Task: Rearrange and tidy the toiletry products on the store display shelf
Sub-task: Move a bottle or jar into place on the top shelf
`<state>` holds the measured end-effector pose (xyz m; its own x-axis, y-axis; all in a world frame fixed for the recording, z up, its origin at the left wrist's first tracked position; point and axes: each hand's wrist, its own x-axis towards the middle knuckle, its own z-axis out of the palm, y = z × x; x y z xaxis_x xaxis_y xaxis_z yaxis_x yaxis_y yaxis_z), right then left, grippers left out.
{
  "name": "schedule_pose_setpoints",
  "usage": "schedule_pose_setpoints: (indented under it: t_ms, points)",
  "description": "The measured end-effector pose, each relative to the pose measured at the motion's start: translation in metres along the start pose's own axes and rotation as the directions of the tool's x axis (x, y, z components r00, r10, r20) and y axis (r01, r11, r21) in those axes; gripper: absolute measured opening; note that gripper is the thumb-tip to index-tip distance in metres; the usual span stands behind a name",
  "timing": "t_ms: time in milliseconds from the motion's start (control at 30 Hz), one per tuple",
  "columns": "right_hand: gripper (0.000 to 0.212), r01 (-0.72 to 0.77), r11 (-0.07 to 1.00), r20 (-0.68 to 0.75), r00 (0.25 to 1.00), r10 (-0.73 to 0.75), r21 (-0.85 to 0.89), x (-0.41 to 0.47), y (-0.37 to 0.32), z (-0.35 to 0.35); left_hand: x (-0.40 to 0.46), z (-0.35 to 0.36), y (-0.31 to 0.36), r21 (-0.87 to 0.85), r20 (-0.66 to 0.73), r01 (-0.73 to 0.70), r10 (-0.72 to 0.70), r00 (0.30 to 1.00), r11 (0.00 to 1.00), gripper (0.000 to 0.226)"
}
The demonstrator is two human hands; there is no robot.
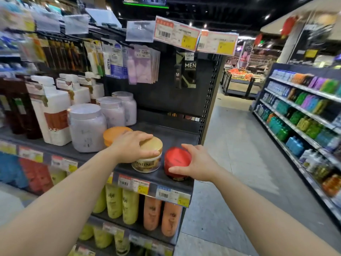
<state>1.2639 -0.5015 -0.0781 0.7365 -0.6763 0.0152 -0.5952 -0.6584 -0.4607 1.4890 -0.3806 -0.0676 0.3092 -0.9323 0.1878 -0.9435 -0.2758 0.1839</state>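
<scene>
Left hand [134, 145] curls over the gold-lidded Pantene jar [147, 159]; right hand [196, 163], just beside, grips the red jar [177, 161]; orange-lidded jar [112, 134] sits behind the left hand.

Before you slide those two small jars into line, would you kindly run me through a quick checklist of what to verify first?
1. Left hand has a hold on the gold-lidded Pantene jar: ok, palm over the lid, fingers curled round its edge.
2. Right hand has a hold on the red round-lidded jar: ok, thumb and fingers wrap its side.
3. Red jar sits safely on the dark shelf: not ok, it is close to the front edge.
4. Free shelf space behind both jars: ok.
5. Orange-lidded jar stays clear of the left hand: cannot tell, the hand partly hides it.
</scene>
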Motion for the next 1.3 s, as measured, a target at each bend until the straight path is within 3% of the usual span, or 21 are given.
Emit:
schedule_pose_setpoints:
  t_ms: [200, 300, 400, 500, 733, 967, 1133, 1233, 1300]
  points:
    - [0.097, 0.046, 0.996, 0.164, 0.985, -0.059, 0.082, 0.016, 0.004, -0.011, -0.001, 0.0, 0.0, 0.0, 0.001, -0.004, 0.004, 1.0, 1.0, 0.084]
    - [0.105, 0.004, 0.989, 0.235, 0.971, -0.039, 0.148, 0.019, 0.005, -0.015, 0.0, 0.0, -0.003, -0.019, 0.026, 0.007, -0.006, 1.0, 1.0, 0.088]
    - [0.123, -0.045, 0.997, 0.094, 0.994, 0.051, -0.068, 0.021, -0.006, -0.006, 0.0, -0.001, -0.003, -0.029, 0.038, 0.021, -0.02, 0.999, 0.999, 0.094]
    - [0.122, -0.022, 0.983, 0.071, 0.997, 0.035, -0.185, 0.025, -0.013, -0.002, 0.0, -0.001, -0.002, -0.034, 0.036, 0.027, -0.026, 0.999, 0.999, 0.094]
    - [0.109, 0.094, 0.995, 0.265, 0.961, -0.083, -0.032, 0.025, 0.004, -0.027, -0.002, -0.002, 0.002, -0.038, 0.022, 0.034, -0.033, 0.999, 0.999, 0.082]
    - [0.1, 0.057, 0.995, 0.159, 0.985, -0.07, 0.085, 0.022, 0.001, -0.014, 0.0, -0.002, -0.001, -0.003, 0.042, 0.016, -0.016, 0.999, 1.0, 0.089]
    - [0.09, -0.029, 0.987, 0.192, 0.981, -0.001, 0.156, 0.02, -0.011, -0.011, 0.007, -0.016, -0.01, -0.023, 0.205, -0.078, 0.081, 0.975, 0.997, 0.098]
    - [0.092, -0.105, 0.967, 0.176, 0.982, 0.064, 0.233, 0.012, -0.019, -0.007, 0.009, -0.023, -0.024, -0.155, 0.117, -0.12, 0.139, 0.983, 0.981, 0.084]
    - [0.087, -0.142, 0.933, 0.083, 0.989, 0.121, 0.332, 0.008, -0.027, -0.001, 0.012, -0.025, -0.037, -0.222, 0.047, -0.113, 0.126, 0.991, 0.969, 0.07]
